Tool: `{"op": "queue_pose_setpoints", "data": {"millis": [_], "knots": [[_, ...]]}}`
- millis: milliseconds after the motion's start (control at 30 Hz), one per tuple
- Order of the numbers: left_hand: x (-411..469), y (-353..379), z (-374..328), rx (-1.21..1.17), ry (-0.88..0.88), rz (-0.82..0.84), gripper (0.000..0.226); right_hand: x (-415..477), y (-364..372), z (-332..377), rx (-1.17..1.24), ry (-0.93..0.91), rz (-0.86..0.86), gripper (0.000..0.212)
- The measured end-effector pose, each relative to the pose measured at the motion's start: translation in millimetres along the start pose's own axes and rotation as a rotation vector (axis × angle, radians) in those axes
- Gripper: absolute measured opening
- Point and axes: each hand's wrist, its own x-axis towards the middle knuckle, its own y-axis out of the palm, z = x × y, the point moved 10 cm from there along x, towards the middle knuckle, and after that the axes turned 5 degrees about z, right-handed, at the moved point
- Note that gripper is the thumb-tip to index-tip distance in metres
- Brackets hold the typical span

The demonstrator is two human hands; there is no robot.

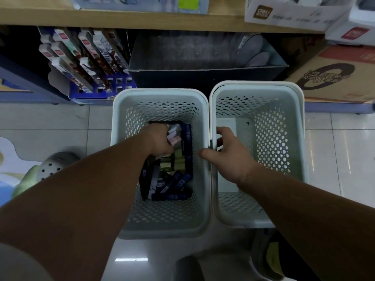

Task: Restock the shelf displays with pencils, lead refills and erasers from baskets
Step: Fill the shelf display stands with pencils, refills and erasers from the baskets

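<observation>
Two pale perforated baskets stand side by side on the floor. The left basket point(160, 96) holds several dark blue lead refill boxes point(174, 183) marked HB and some pink and white erasers point(174, 134). My left hand point(160, 141) reaches down into it and grips a bunch of the erasers. My right hand point(229, 157) holds the shared rims between the two baskets, thumb on the left basket's side and fingers curled inside the right basket point(257, 88), which looks bare inside. A blue display rack of boxed pencils point(81, 57) stands on the low shelf at upper left.
A dark open carton point(203, 72) sits on the shelf behind the baskets. A brown cardboard box point(334, 74) lies at the right, white boxes point(288, 13) on the wooden shelf above. A grey perforated clog point(54, 165) is on the tiled floor at left.
</observation>
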Motion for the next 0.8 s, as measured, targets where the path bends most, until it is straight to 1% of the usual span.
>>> {"op": "queue_pose_setpoints", "data": {"millis": [133,233,333,400,433,500,533,600,667,700,767,800], "knots": [[-2,-6,2,-0.239,-0.001,-0.032,0.029,1,2,-1,0.008,0.010,0.010,0.069],[-12,-12,-4,-0.350,-0.003,-0.040,0.024,0,2,0,0.003,0.016,0.014,0.070],[-31,-14,-8,-0.520,0.005,0.000,0.028,0,3,2,-0.047,0.025,0.036,0.074],[-49,-18,-13,-0.639,0.010,0.060,0.021,-2,1,8,-0.157,0.035,0.063,0.081],[-60,-21,-16,-0.678,0.009,0.092,0.017,-5,-2,15,-0.257,0.029,0.057,0.088],[-84,-30,-20,-0.746,-0.014,0.157,0.015,-17,-15,39,-0.434,-0.027,-0.037,0.096],[-97,-36,-23,-0.780,-0.016,0.185,0.017,-26,-22,54,-0.442,-0.074,-0.091,0.094],[-123,-52,-32,-0.849,-0.002,0.224,0.026,-42,-30,79,-0.336,-0.134,-0.132,0.079],[-149,-72,-50,-0.890,0.033,0.251,0.025,-57,-30,97,-0.144,-0.125,-0.059,0.051],[-162,-83,-61,-0.910,0.065,0.263,0.022,-65,-28,107,-0.026,-0.120,0.003,0.043],[-189,-107,-84,-0.962,0.136,0.244,0.022,-82,-27,131,0.138,-0.143,0.095,0.038],[-201,-119,-94,-0.986,0.168,0.212,0.022,-92,-32,144,0.177,-0.169,0.108,0.037]]}}
